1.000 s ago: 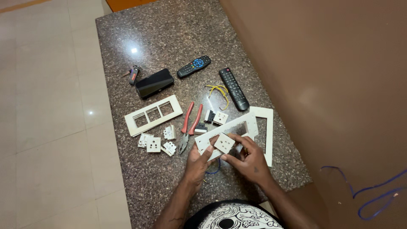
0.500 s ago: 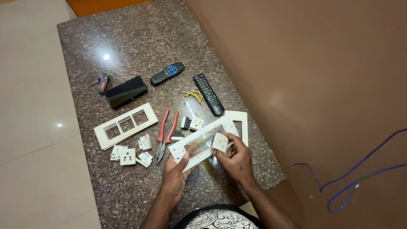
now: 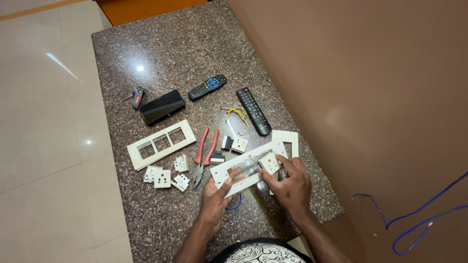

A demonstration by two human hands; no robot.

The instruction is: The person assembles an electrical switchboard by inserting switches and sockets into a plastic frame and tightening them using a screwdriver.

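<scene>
White plastic fills both hands: the left hand [image 3: 214, 197] grips the near end of a long switch-plate frame [image 3: 243, 168], thumb laid across its face and fingers curled under, while the right hand [image 3: 291, 185] pinches a small square socket module [image 3: 269, 163] against the frame's far end, fingers closed around it. Just beyond the frame lie two loose modules [image 3: 235, 143] and yellow wire [image 3: 238, 114]. Touching the frame's left end, beside the left hand, are red-handled pliers [image 3: 204, 156], and further left a heap of socket modules [image 3: 165, 175] and a second empty frame [image 3: 161, 144]. Well beyond the grip sit two black remotes [image 3: 253, 110], a phone [image 3: 162, 106] and a small red-and-black gadget [image 3: 138, 97] on the speckled granite counter [image 3: 170, 58].
</scene>
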